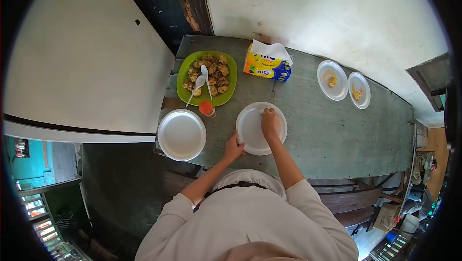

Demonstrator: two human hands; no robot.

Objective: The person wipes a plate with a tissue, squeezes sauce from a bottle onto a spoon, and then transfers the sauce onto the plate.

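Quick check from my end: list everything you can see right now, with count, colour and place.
table: 1, grey-green, centre.
white plates: 2; one under the hands, one at the table's left end.
small plates: 2, white with yellow scraps, far right.
green plate: 1, heaped with brown fried pieces, far left.
plastic spoons: 2, white, on the fried pieces.
small bottle: 1, orange cap, beside the green plate.
tissue pack: 1, yellow and blue, far edge.
white cloth or tissue: 1, under the right fingers.
left hand: on the plate's rim.
right hand: pressing on the plate.
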